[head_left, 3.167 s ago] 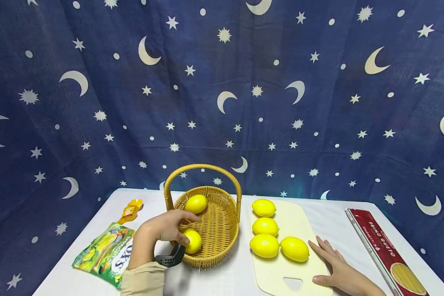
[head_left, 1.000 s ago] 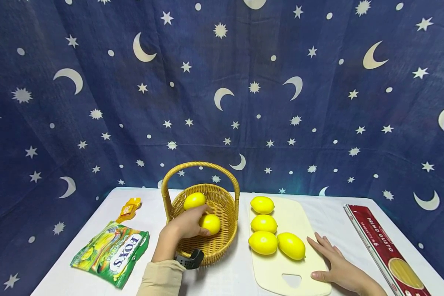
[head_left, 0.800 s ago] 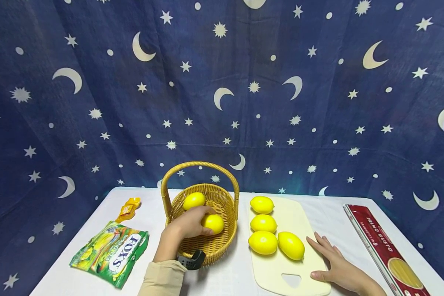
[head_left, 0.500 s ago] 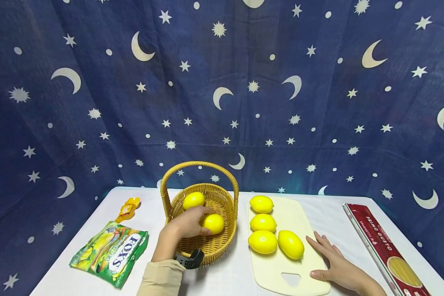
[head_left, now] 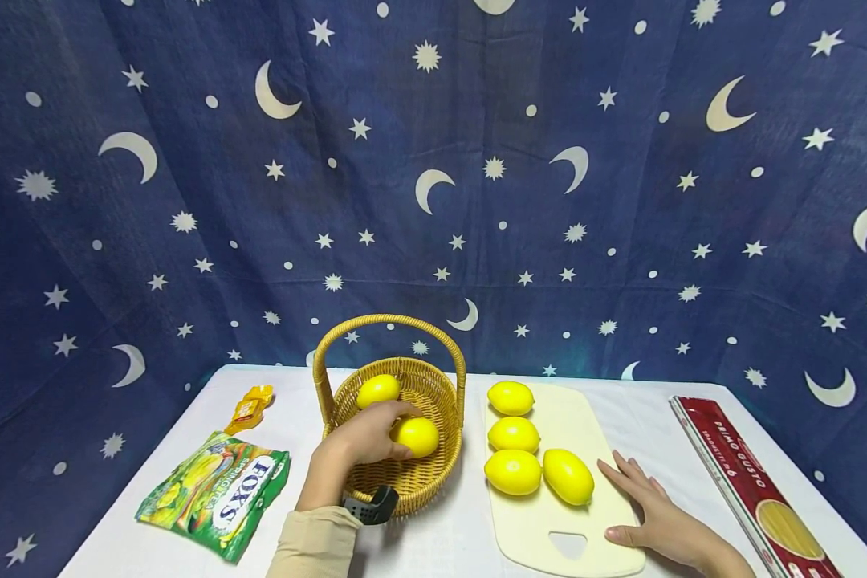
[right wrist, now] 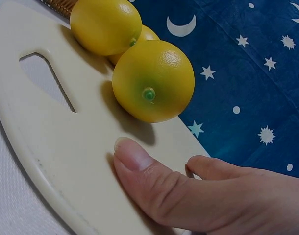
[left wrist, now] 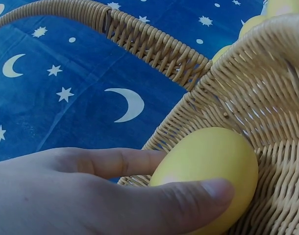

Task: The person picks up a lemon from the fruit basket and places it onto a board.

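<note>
One lemon [head_left: 419, 437] we are pinching in our left hand [head_left: 364, 437], inside the basket [head_left: 441, 474]; a second lemon [head_left: 378, 390] is lying at eleven o'clock. At four, our spread right hand [head_left: 650, 514] is touching the cutting board [head_left: 527, 534]. Seemingly we are placing or lifting; next is calling for steadiness.

I see smooth yellow lemon [head_left: 417, 437], whole, held inside wicker basket [head_left: 444, 395] near middle; cream cutting board [head_left: 526, 526], flat on tabletop [head_left: 444, 550], slotted end nearest.
</note>
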{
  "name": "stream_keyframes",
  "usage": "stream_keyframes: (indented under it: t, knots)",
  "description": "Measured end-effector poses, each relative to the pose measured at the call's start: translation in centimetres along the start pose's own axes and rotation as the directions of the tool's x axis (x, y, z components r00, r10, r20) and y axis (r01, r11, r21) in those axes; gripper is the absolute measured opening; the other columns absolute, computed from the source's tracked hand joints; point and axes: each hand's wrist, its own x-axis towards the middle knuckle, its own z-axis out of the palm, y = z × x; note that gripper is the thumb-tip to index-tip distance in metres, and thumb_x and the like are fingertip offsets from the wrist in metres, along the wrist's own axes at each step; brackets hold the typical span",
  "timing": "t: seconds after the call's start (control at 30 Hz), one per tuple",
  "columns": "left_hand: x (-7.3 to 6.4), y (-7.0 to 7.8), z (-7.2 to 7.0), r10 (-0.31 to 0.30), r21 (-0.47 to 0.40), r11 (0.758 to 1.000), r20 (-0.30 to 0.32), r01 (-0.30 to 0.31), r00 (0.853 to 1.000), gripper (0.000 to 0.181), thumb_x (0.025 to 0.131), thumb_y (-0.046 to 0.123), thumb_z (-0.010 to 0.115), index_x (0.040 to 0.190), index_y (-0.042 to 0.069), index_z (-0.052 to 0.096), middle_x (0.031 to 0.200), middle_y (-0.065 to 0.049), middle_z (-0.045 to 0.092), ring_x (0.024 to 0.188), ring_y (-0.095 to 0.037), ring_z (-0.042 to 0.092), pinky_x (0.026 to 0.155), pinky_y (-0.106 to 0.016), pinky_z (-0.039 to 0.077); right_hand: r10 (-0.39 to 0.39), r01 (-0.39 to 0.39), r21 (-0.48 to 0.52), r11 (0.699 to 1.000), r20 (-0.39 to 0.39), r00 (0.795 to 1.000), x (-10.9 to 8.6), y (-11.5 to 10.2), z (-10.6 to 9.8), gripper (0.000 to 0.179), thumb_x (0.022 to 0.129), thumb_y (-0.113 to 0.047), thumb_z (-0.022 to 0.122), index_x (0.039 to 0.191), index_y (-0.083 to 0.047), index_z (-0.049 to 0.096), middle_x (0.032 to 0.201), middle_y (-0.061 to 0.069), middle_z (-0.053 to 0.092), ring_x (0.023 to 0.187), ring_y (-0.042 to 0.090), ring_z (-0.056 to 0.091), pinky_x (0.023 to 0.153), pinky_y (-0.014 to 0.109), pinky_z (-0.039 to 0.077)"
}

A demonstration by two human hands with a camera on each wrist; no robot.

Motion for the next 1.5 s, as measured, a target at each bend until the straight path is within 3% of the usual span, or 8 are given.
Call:
stream_keyframes:
  t: [0.6,0.87,1.07,1.23,1.5]
  knots:
    - [0.3,0.5,0.1,0.058,0.032,0.998,-0.008,-0.057,0.998,0.049,0.074,0.016,0.080,0.120,0.014,0.063,0.115,0.001,0.065,0.103,-0.018,0.059,0.096,-0.041,0.047,-0.004,0.004,-0.001,1.000,-0.001,1.000,0.0,0.0,0.0,0.098,0.069,-0.035,0.080,0.146,0.000,0.031,0.153,0.032,0.002,0.138,0.053,-0.013,0.105,0.066,-0.021]
    - [0.2,0.7,-0.2,0.047,0.021,0.999,-0.026,-0.046,0.999,0.049,0.074,0.016,0.080,0.120,0.013,0.063,0.115,0.000,0.065,0.106,-0.020,0.059,0.097,-0.041,0.046,-0.021,0.021,0.011,1.000,-0.005,1.000,-0.1,0.0,0.0,0.096,0.070,-0.034,0.080,0.146,0.000,0.031,0.153,0.033,0.002,0.138,0.054,-0.013,0.105,0.066,-0.022]
    - [-0.1,1.0,-0.5,0.037,0.012,0.999,-0.039,-0.036,0.999,0.051,0.074,0.016,0.080,0.122,0.014,0.063,0.116,0.001,0.065,0.106,-0.019,0.058,0.097,-0.041,0.046,-0.010,0.010,0.011,1.000,0.003,1.000,-0.1,0.0,-0.1,0.096,0.071,-0.034,0.080,0.146,0.000,0.030,0.154,0.032,0.002,0.138,0.053,-0.014,0.104,0.066,-0.022]
    - [-0.2,1.5,-0.9,0.063,0.030,0.998,-0.054,-0.062,0.997,0.051,0.073,0.016,0.081,0.121,0.014,0.063,0.116,0.001,0.065,0.105,-0.018,0.058,0.095,-0.039,0.047,-0.015,0.015,0.014,1.000,0.002,1.000,-0.1,-0.1,-0.1,0.096,0.071,-0.034,0.080,0.146,0.000,0.030,0.153,0.032,0.002,0.138,0.053,-0.014,0.105,0.066,-0.022]
    - [-0.8,3.0,-2.1,0.073,0.033,0.997,-0.077,-0.071,0.994,0.053,0.073,0.016,0.081,0.123,0.017,0.063,0.118,0.004,0.065,0.107,-0.016,0.057,0.096,-0.039,0.046,-0.005,0.005,0.009,1.000,0.002,1.000,-0.1,-0.2,-0.1,0.097,0.070,-0.034,0.080,0.146,0.000,0.030,0.154,0.032,0.002,0.138,0.053,-0.014,0.105,0.066,-0.021]
